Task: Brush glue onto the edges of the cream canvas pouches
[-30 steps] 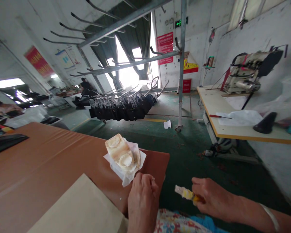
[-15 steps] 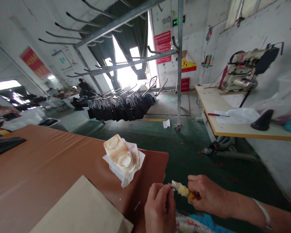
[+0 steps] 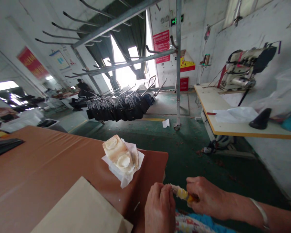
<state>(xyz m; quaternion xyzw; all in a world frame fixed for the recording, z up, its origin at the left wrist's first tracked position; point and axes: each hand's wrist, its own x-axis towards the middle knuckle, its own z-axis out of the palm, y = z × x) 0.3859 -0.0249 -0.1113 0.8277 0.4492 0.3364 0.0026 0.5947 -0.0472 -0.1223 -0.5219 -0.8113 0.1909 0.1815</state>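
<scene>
My right hand (image 3: 205,195) is wrapped round a yellow-handled tool (image 3: 182,193) whose pale, crusted tip points left. That tip meets the fingers of my left hand (image 3: 160,205), which are pinched together at the table's right corner; whatever they hold is too small or hidden to name. Left of my hands, a stained cream block with two round hollows (image 3: 116,152) lies on crumpled white paper (image 3: 124,182) on the brown-covered table (image 3: 50,161). A beige board (image 3: 82,210) lies nearer to me.
A metal rack (image 3: 178,71) with black bags (image 3: 118,110) stands ahead on the green floor. To the right is a bench (image 3: 232,129) with a sewing machine (image 3: 241,69) and a black cone (image 3: 260,119). A person (image 3: 82,87) is in the far left background.
The tool's tip has moved slightly down and left, closer against my left fingers. My right hand has shifted slightly left with it. The view has shifted a little.
</scene>
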